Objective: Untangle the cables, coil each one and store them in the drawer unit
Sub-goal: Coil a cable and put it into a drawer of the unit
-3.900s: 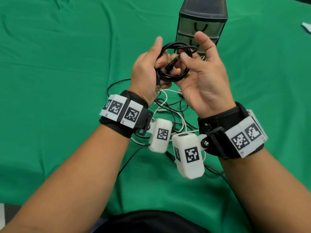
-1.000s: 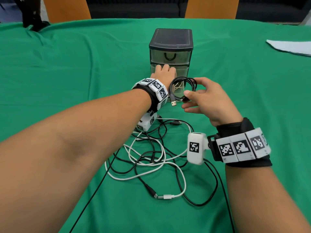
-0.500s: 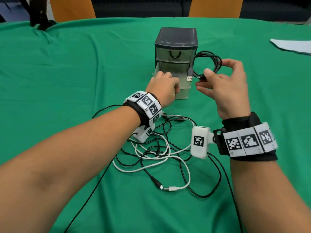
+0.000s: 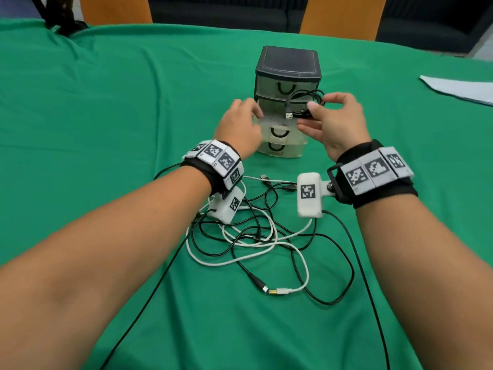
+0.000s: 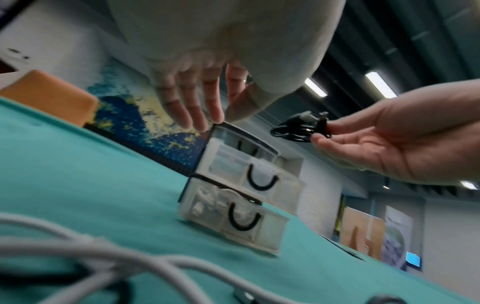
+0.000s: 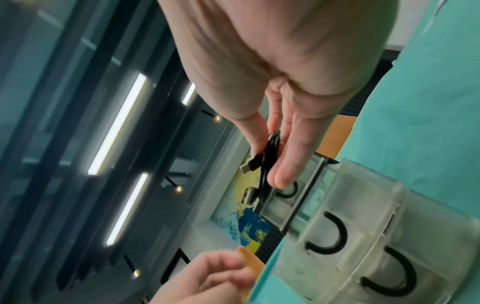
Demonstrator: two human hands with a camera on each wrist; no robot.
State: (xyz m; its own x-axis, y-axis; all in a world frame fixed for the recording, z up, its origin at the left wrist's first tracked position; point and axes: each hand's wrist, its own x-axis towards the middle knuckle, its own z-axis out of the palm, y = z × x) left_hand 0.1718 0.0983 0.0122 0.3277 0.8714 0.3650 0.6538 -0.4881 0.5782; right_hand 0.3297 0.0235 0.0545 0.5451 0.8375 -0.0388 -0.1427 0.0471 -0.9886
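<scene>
The small drawer unit (image 4: 288,62) stands mid-table with its middle drawer (image 4: 277,126) pulled out. My right hand (image 4: 313,108) pinches a coiled black USB cable (image 4: 304,102) between thumb and fingers, just above that drawer. The right wrist view shows the coil (image 6: 270,156) hanging from my fingertips over the unit (image 6: 350,236). My left hand (image 4: 253,113) hovers beside the drawer's left edge, holding nothing. In the left wrist view its fingers (image 5: 197,102) are straight and spread. A tangle of black and white cables (image 4: 256,236) lies on the green cloth nearer to me.
The bottom drawer (image 5: 233,218) holds a white cable. White paper (image 4: 458,89) lies at the far right. Two orange chair backs (image 4: 344,17) stand behind the table. Thin black leads run from the wrist cameras across the cloth.
My right hand brought the coil left and down, from beside the unit to over the open drawer. My left hand let go of the drawer front and drew off to its left.
</scene>
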